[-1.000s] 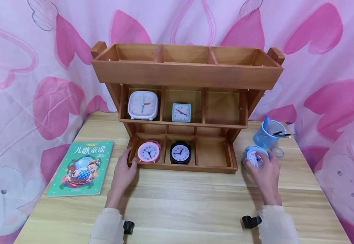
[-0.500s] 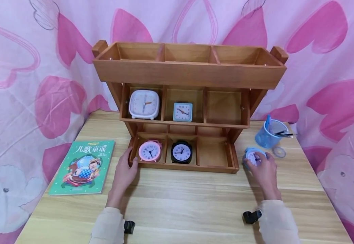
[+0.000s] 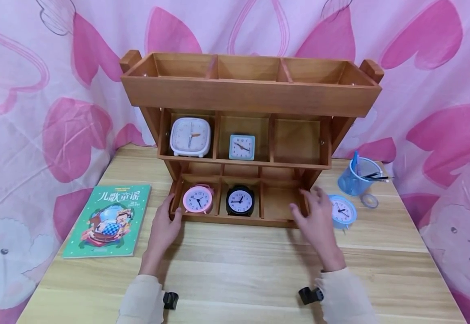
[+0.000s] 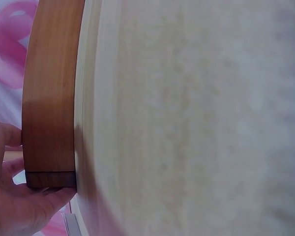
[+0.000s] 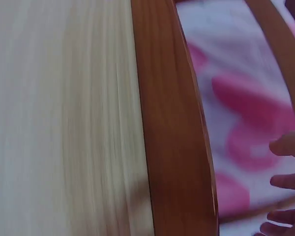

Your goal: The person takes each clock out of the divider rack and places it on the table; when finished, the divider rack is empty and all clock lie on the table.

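Observation:
A brown wooden three-tier shelf (image 3: 251, 96) stands on the table. My left hand (image 3: 164, 229) grips its lower left corner; in the left wrist view the thumb and fingers lie around the wooden end (image 4: 50, 179). My right hand (image 3: 317, 220) is at the lower right corner, fingers spread and holding nothing. A round blue alarm clock (image 3: 343, 210) stands just right of that hand. In the bottom tier are a pink alarm clock (image 3: 198, 199) and a black alarm clock (image 3: 240, 201). The middle tier holds a white clock (image 3: 190, 137) and a small square light-blue clock (image 3: 242, 147).
A green children's book (image 3: 107, 221) lies at the left. At the right are a blue mesh pen cup (image 3: 355, 177) with pens and a roll of tape (image 3: 369, 200). A pink heart-patterned curtain (image 3: 235, 27) hangs behind the table (image 3: 239, 270).
My right hand has let go of the blue alarm clock and moved left to the shelf's lower right corner. The clock stays on the table. My left hand keeps its place.

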Available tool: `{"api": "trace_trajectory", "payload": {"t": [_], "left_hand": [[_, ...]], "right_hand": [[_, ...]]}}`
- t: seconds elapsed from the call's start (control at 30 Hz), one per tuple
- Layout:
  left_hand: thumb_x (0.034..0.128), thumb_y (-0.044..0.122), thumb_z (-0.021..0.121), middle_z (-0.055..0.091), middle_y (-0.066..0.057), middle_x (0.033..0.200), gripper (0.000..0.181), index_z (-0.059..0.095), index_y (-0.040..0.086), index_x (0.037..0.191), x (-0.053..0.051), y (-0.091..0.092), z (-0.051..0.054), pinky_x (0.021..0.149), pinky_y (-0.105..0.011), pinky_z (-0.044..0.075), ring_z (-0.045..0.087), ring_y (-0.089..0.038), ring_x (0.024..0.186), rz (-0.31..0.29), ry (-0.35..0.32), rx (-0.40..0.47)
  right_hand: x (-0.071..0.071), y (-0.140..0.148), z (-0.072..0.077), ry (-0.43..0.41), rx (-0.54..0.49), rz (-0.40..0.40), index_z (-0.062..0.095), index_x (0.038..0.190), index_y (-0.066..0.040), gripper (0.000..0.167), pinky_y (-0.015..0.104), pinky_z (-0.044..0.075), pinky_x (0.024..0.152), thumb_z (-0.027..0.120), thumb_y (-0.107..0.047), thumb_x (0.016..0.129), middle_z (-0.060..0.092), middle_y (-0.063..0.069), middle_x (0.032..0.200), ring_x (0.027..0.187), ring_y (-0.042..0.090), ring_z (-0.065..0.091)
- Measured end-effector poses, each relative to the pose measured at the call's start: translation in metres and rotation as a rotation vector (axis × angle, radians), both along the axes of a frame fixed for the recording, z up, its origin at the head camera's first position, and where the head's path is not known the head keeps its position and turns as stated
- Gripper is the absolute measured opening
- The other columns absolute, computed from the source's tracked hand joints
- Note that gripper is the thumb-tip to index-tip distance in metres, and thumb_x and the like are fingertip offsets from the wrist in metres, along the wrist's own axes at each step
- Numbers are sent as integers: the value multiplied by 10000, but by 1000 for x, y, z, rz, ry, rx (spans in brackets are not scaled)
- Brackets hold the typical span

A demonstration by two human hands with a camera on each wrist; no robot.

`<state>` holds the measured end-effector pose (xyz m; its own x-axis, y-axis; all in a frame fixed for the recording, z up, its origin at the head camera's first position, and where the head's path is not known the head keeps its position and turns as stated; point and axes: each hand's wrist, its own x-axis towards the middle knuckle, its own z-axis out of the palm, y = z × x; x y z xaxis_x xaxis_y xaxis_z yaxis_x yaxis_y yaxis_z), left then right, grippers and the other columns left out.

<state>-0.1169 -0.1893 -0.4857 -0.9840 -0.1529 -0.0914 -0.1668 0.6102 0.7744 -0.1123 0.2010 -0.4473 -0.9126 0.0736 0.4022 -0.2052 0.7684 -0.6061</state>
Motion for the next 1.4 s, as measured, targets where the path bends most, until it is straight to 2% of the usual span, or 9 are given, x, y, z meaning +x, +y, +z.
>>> {"api": "trace_trajectory", "payload": {"t": [0.17, 0.27, 0.43, 0.67, 0.93, 1.17, 1.27, 1.4], "left_hand": [[1039, 252, 457, 313, -213, 1568, 592, 241, 132, 1578, 0, 0, -1, 1139, -589, 301, 320, -386, 1430, -5, 8, -1], [1040, 251, 457, 313, -213, 1568, 591, 243, 133, 1578, 1, -1, -1, 1140, -591, 298, 318, -386, 1432, -1, 12, -3], [1040, 251, 456, 305, -209, 1573, 592, 240, 131, 1578, 2, -2, -1, 1142, -591, 295, 313, -385, 1432, -4, 5, 1], [1044, 269, 447, 301, -209, 1573, 592, 231, 148, 1582, 2, -1, -3, 1137, -592, 302, 317, -385, 1429, 3, -15, 5], [1046, 282, 444, 311, -200, 1572, 593, 226, 166, 1586, 2, 0, -4, 1141, -584, 301, 319, -377, 1431, 10, -8, -1], [1049, 286, 437, 308, -202, 1576, 594, 216, 183, 1592, 3, 1, -3, 1143, -591, 291, 305, -388, 1441, 10, 5, -1], [1049, 295, 440, 312, -195, 1576, 594, 220, 196, 1591, 3, 1, -5, 1142, -587, 297, 308, -381, 1442, 14, 8, 3], [1049, 292, 436, 322, -209, 1566, 589, 228, 180, 1588, 3, 0, -6, 1140, -590, 296, 316, -391, 1434, 18, 26, 6]], "right_hand": [[-5, -55, 2, -170, -36, 234, 620, 1292, -33, 482, 614, 395, 1048, 750, -251, 882, 450, 249, 1440, 1303, 427, 442], [-11, -80, 0, -270, -64, 336, 609, 1330, -70, 489, 588, 414, 1050, 730, -270, 900, 450, 202, 1459, 1302, 391, 469], [-22, -104, -7, -351, -38, 359, 616, 1333, -85, 468, 580, 403, 1067, 711, -249, 906, 425, 206, 1482, 1317, 402, 459], [-31, -123, -16, -428, 25, 349, 627, 1311, -50, 465, 555, 366, 1111, 702, -276, 911, 312, 225, 1559, 1421, 418, 296], [-37, -136, -25, -388, -3, 246, 673, 1262, -99, 456, 571, 403, 1077, 766, -298, 862, 327, 246, 1535, 1383, 443, 349], [-37, -141, -30, -311, -6, 160, 694, 1202, -64, 468, 536, 446, 1048, 790, -303, 811, 400, 253, 1475, 1310, 428, 428], [-35, -142, -31, -255, -27, 142, 686, 1194, -55, 477, 529, 469, 1025, 789, -307, 802, 421, 250, 1454, 1287, 430, 439], [-33, -141, -26, -111, -89, 144, 687, 1174, -50, 463, 521, 491, 997, 791, -286, 789, 450, 256, 1427, 1258, 427, 464]]}}
